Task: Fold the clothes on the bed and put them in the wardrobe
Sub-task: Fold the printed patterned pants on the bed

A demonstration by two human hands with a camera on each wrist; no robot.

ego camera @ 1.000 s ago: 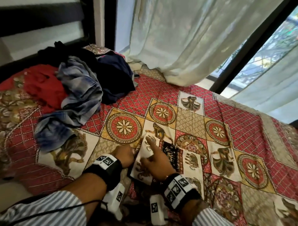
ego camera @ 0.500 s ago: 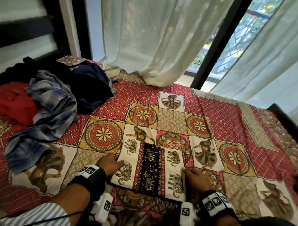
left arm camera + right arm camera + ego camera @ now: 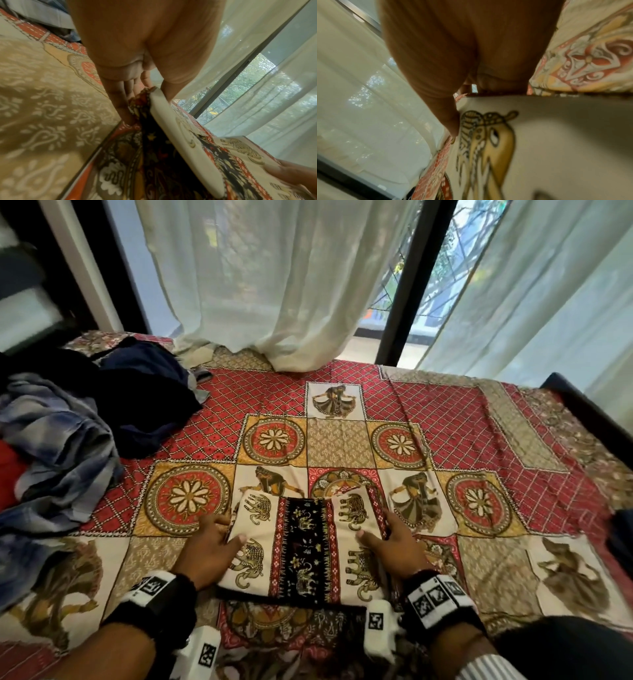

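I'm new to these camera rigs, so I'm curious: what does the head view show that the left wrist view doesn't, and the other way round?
Only the head view shows the whole bedspread, the pile of unfolded clothes at the left, and the right hand gripping the right side of the folded elephant-print cloth.

Only the left wrist view shows the left hand's fingers tucked under the cloth's edge, with the thumb on top.

Both show the left hand, the elephant-print cloth, the bedspread pattern and the curtained window.
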